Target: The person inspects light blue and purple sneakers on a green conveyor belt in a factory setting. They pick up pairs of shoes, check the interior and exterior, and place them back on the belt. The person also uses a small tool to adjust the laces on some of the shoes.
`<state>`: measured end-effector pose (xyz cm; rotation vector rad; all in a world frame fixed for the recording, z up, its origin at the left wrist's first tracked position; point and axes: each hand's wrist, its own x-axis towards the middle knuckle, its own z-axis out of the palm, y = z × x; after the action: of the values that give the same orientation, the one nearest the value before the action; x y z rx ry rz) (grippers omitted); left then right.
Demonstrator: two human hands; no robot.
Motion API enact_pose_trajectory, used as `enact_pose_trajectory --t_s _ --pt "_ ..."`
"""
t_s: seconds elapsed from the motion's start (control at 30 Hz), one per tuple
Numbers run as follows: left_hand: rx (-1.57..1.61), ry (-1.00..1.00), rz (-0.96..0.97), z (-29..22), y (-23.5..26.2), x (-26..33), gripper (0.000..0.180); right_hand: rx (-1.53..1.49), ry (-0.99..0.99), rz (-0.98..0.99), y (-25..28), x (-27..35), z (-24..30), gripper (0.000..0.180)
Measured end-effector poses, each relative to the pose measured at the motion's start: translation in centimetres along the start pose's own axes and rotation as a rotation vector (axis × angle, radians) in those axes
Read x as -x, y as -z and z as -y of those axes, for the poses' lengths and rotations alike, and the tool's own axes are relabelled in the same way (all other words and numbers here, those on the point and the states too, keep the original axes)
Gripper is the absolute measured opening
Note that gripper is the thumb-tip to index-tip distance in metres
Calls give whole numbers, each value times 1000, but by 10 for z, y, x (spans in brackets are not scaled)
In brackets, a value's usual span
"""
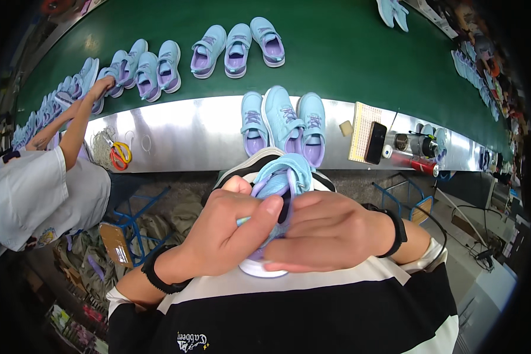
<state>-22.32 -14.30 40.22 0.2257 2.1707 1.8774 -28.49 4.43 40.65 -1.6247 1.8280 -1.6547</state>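
A light-blue and lavender sneaker [284,167] with a white sole lies over my lap, its toe away from me and its heel toward me. My left hand [227,227] is closed at the left side of its opening, thumb pressed near the collar. A small greenish-blue piece shows beside that thumb; its kind cannot be made out. My right hand [336,230] grips the other side of the opening, fingers bent over the collar and thumb stretched toward the heel. Both hands cover most of the shoe's middle.
Ahead, three matching sneakers [286,127] stand on the metal table edge [183,127]. More line the green surface [324,65]. At right lie a phone [376,143], a sponge [346,128] and a red can [422,166]; at left, scissors [121,154]. A co-worker [53,189] reaches toward shoes.
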Motion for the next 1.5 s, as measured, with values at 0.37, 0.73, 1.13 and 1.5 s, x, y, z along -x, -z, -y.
enact_pose_trajectory --t_s 0.37,0.73,1.13,1.5 --pt "5 15 -5 -5 7 9 37 -18 -118 31 -5 3 8 18" --pt "24 -14 -51 -6 14 11 36 53 -79 -80 -6 -7 9 13" --pt "11 -40 -36 -7 24 16 38 52 56 155 -15 -22 3 15" --pt "4 -9 -3 -10 35 22 38 9 103 26 -24 -27 3 17"
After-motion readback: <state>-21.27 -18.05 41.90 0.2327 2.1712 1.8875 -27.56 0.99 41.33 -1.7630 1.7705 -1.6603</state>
